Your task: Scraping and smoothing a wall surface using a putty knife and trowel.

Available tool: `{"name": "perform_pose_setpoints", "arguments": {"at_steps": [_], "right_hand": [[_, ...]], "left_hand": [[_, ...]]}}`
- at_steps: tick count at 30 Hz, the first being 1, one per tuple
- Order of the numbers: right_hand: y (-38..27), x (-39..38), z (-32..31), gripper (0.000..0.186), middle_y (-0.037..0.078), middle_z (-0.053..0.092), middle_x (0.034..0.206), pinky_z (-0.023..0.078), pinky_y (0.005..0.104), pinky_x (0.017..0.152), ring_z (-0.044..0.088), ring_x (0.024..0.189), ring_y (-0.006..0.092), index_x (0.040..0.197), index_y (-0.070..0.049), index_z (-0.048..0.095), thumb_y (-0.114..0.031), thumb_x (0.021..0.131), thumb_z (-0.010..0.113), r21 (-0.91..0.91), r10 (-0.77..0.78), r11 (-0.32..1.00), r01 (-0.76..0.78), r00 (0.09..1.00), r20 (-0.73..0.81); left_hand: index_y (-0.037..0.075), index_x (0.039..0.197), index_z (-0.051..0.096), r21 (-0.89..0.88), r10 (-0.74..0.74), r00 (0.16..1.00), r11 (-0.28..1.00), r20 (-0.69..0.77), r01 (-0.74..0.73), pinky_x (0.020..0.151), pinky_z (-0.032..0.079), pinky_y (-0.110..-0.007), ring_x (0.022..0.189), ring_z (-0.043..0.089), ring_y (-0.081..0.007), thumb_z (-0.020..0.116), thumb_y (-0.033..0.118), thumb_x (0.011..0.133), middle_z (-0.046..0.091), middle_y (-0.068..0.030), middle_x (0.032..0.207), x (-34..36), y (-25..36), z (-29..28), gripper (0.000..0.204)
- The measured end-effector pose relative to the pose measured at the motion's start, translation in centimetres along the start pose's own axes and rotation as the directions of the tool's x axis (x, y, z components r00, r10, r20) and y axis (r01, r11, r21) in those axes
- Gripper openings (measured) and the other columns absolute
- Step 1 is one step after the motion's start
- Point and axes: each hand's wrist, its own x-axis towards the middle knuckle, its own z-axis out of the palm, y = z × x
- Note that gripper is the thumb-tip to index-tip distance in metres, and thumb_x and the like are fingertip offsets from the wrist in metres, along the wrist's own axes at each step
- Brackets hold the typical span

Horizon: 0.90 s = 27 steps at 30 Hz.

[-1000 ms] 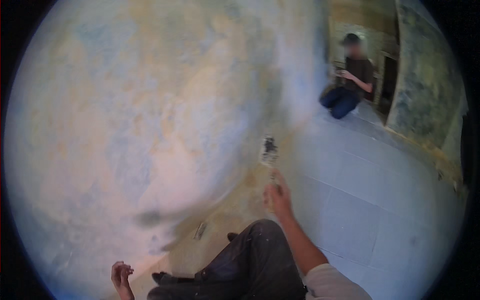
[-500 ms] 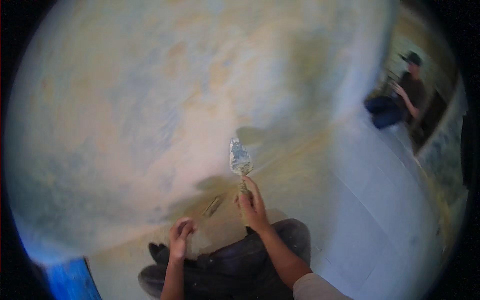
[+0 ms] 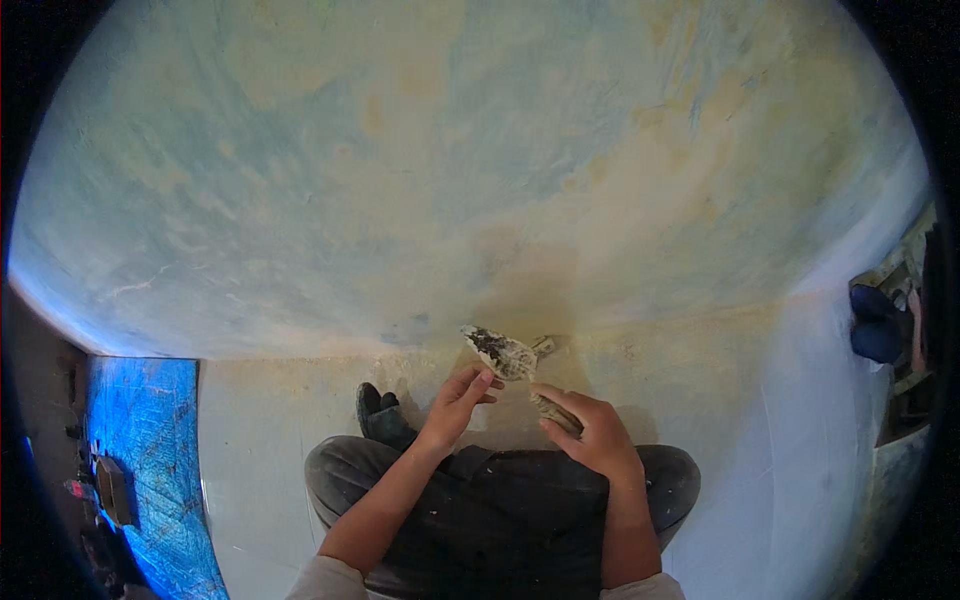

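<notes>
A small pointed trowel with a pale, plaster-crusted blade is held in front of me, its tip toward the upper left. My right hand is closed around its crusted handle. At the near edge of the blade, my left hand has its thumb and bent fingers pressed against the metal; the fingertips are partly hidden. Dark residue marks the middle of the blade. Just beyond the trowel, a small narrow piece lies on the floor by the wall, partly hidden and of unclear kind.
A mottled, plastered wall rises close ahead. My crossed legs rest on the pale floor. Blue sheeting lies at left, with a brown block-like object. At the right edge, another person's dark-clothed leg shows.
The trowel has come down and turned its tip leftward. My left hand has moved right to its blade. The view has swung right to left, so the other person is mostly out of sight.
</notes>
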Motion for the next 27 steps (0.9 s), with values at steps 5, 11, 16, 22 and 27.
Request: {"name": "perform_pose_setpoints", "arguments": {"at_steps": [5, 11, 16, 22, 27], "right_hand": [[1.4, -0.1, -0.1, 0.046, 0.019, 0.069, 0.117, 0.053, 0.0344, 0.089, 0.07, 0.101, 0.0283, 0.128, -0.008, 0.065, -0.015, 0.085, 0.076, 0.013, -0.013, 1.0, 0.013, 0.999, -0.033], [2.3, -0.1, 0.0, 0.059, 0.018, 0.069, 0.118, 0.054, 0.0373, 0.084, 0.071, 0.096, 0.0276, 0.142, -0.006, 0.052, -0.029, 0.092, 0.072, 0.117, -0.055, 0.992, 0.042, 0.992, 0.115], [1.3, 0.0, -0.6, 0.065, 0.012, 0.067, 0.103, 0.054, 0.0301, 0.065, 0.064, 0.071, 0.013, 0.147, -0.004, 0.046, -0.031, 0.094, 0.071, 0.376, 0.148, 0.854, -0.359, 0.861, 0.486], [2.3, 0.0, -0.6, 0.06, 0.01, 0.066, 0.087, 0.052, 0.0288, 0.057, 0.062, 0.066, 0.0116, 0.143, -0.001, 0.049, -0.023, 0.093, 0.073, 0.657, 0.054, 0.744, -0.121, 0.991, 0.122], [3.4, 0.1, 0.0, 0.048, 0.011, 0.066, 0.085, 0.052, 0.0291, 0.055, 0.062, 0.064, 0.0133, 0.132, 0.003, 0.056, -0.02, 0.093, 0.072, 0.757, 0.087, 0.647, 0.087, 0.978, -0.187]], "left_hand": [[0.008, 0.088, 0.055, -0.089, -0.078, 0.986, 0.994, -0.145, 0.065, 0.084, 0.052, -0.034, 0.087, 0.059, -0.0118, 0.059, 0.033, 0.103, 0.053, 0.001, 0.084, 0.0, 1.2, 0.9, 0.029], [0.009, 0.088, 0.058, -0.174, -0.063, 0.992, 0.984, -0.106, 0.044, 0.084, 0.056, -0.036, 0.079, 0.063, -0.0122, 0.057, 0.031, 0.104, 0.058, 0.001, 0.082, 0.3, 0.2, -0.2, 0.027], [0.004, 0.115, 0.065, -0.328, 0.113, 0.992, 0.936, -0.059, -0.126, 0.086, 0.056, -0.033, 0.095, 0.069, -0.0152, 0.05, 0.027, 0.107, 0.071, -0.0054, 0.106, 0.2, 0.7, -0.4, 0.029], [0.007, 0.113, 0.065, -0.394, 0.053, 0.966, 0.906, -0.255, -0.154, 0.083, 0.057, -0.035, 0.092, 0.071, -0.0179, 0.051, 0.028, 0.106, 0.072, -0.007, 0.105, 0.2, 1.8, -0.7, 0.026], [0.004, 0.104, 0.066, -0.345, -0.165, 0.977, 0.932, -0.132, 0.111, 0.078, 0.057, -0.034, 0.086, 0.07, -0.0178, 0.055, 0.036, 0.103, 0.073, -0.0089, 0.097, -0.1, 1.2, -0.3, 0.035]]}}
